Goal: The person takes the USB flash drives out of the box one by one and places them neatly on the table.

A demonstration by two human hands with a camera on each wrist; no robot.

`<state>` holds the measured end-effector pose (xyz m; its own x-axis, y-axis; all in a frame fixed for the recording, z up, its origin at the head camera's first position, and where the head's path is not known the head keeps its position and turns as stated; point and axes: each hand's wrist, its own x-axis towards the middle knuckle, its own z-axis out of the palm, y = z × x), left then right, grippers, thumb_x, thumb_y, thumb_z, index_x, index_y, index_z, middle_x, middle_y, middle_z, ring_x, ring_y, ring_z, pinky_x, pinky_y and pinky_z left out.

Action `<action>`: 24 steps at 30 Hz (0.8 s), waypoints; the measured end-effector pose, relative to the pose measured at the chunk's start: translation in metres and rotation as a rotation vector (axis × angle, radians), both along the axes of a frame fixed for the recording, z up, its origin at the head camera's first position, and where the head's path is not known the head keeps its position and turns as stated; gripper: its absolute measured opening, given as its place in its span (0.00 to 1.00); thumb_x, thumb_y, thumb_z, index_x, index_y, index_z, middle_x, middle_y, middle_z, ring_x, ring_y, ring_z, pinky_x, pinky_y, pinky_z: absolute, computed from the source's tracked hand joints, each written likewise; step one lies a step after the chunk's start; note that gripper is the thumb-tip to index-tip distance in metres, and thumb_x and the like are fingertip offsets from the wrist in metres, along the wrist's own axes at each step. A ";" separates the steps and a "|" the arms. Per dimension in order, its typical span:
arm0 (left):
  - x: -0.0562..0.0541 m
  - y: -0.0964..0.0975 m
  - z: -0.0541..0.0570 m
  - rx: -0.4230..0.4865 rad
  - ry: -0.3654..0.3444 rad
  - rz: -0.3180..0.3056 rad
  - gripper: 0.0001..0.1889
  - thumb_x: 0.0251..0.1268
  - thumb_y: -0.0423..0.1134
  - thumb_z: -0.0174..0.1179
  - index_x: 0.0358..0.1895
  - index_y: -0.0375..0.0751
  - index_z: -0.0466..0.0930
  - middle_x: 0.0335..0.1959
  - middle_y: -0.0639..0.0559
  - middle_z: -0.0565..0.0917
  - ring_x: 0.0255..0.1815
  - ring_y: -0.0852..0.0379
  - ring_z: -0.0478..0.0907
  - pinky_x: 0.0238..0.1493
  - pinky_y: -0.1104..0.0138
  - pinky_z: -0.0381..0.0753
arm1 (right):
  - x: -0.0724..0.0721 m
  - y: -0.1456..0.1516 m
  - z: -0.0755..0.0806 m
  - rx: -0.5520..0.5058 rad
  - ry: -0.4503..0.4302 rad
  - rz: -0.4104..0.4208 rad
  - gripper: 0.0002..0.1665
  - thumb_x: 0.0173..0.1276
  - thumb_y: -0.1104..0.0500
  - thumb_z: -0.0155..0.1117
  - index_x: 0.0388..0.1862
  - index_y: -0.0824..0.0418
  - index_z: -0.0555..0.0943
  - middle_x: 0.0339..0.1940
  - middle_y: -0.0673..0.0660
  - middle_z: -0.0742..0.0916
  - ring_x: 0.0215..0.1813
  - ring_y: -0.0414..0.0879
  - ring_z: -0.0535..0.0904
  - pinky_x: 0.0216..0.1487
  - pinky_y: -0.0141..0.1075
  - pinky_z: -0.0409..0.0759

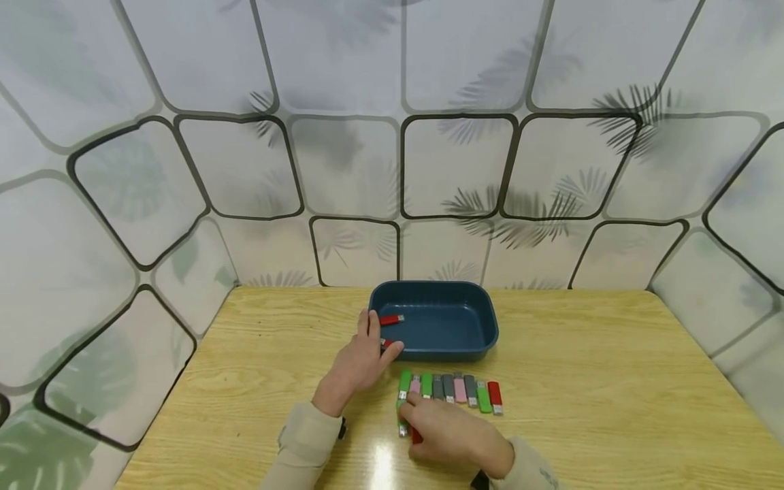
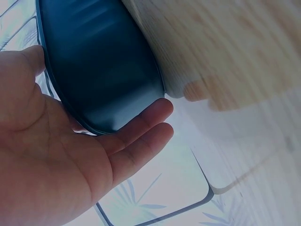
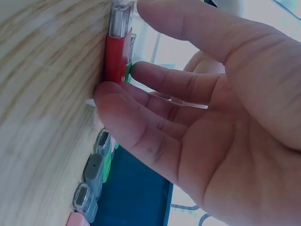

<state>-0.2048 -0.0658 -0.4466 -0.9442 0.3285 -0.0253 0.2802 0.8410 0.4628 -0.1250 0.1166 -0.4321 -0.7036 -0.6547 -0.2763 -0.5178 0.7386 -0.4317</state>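
Observation:
My left hand (image 1: 357,362) rests on the left front corner of a dark blue plastic bin (image 1: 453,354). Its fingers lie straight along the outer wall in the left wrist view, with the thumb at the rim. Two red USB flash drives (image 1: 389,320) lie inside, one partly hidden behind my thumb. My right hand (image 1: 452,430) is low over the table, its thumb and fingers around a red USB flash drive (image 3: 115,59) with a clear cap end. A green drive (image 1: 401,416) lies to the left of that one, against my index fingertip.
A row of several green, pink, grey and red flash drives (image 1: 482,395) lies between the bin and my right hand. Underneath is a wood-grain table (image 1: 612,381). Patterned white panels (image 1: 441,252) close it in at the back and sides.

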 end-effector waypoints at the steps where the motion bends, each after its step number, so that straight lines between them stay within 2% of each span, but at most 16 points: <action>1: 0.000 0.000 0.000 -0.003 0.001 0.000 0.46 0.76 0.62 0.45 0.78 0.27 0.42 0.79 0.30 0.43 0.40 0.40 0.83 0.19 0.66 0.70 | 0.000 0.000 0.000 0.000 0.001 0.002 0.16 0.61 0.55 0.73 0.45 0.52 0.78 0.38 0.45 0.74 0.30 0.36 0.70 0.32 0.28 0.72; 7: 0.001 0.000 0.000 -0.009 0.005 0.001 0.46 0.76 0.63 0.45 0.78 0.28 0.42 0.79 0.30 0.43 0.43 0.39 0.82 0.19 0.66 0.70 | 0.002 0.001 0.000 0.007 -0.018 0.004 0.21 0.58 0.57 0.75 0.48 0.49 0.77 0.41 0.44 0.74 0.32 0.36 0.71 0.34 0.29 0.73; 15: 0.001 0.000 0.000 -0.013 -0.005 -0.001 0.46 0.76 0.62 0.45 0.78 0.27 0.42 0.79 0.30 0.43 0.40 0.40 0.83 0.19 0.66 0.70 | 0.000 0.001 -0.003 0.008 0.016 0.004 0.19 0.60 0.58 0.74 0.48 0.50 0.78 0.42 0.46 0.76 0.31 0.36 0.70 0.34 0.29 0.73; 18: 0.001 0.000 0.001 -0.010 -0.002 -0.002 0.46 0.76 0.62 0.45 0.78 0.27 0.42 0.79 0.30 0.43 0.41 0.40 0.83 0.19 0.66 0.70 | 0.000 0.001 -0.003 0.014 0.038 0.006 0.20 0.61 0.57 0.74 0.50 0.51 0.78 0.45 0.48 0.77 0.33 0.36 0.71 0.37 0.29 0.75; 21: 0.001 -0.001 0.001 -0.009 0.005 -0.003 0.46 0.76 0.63 0.45 0.78 0.27 0.42 0.79 0.30 0.43 0.44 0.39 0.82 0.19 0.66 0.70 | 0.000 0.001 -0.003 0.019 0.062 0.011 0.20 0.61 0.56 0.74 0.50 0.51 0.78 0.55 0.53 0.79 0.36 0.36 0.73 0.39 0.31 0.77; 24: 0.001 -0.001 0.001 -0.007 0.010 -0.006 0.46 0.76 0.62 0.44 0.78 0.27 0.42 0.79 0.29 0.43 0.49 0.35 0.81 0.19 0.66 0.70 | 0.000 0.001 -0.004 0.017 0.089 0.022 0.20 0.61 0.57 0.73 0.51 0.53 0.78 0.65 0.62 0.77 0.41 0.37 0.75 0.41 0.32 0.78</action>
<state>-0.2039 -0.0668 -0.4460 -0.9425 0.3336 -0.0185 0.2894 0.8428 0.4539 -0.1254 0.1174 -0.4363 -0.7116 -0.6658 -0.2246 -0.5696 0.7337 -0.3704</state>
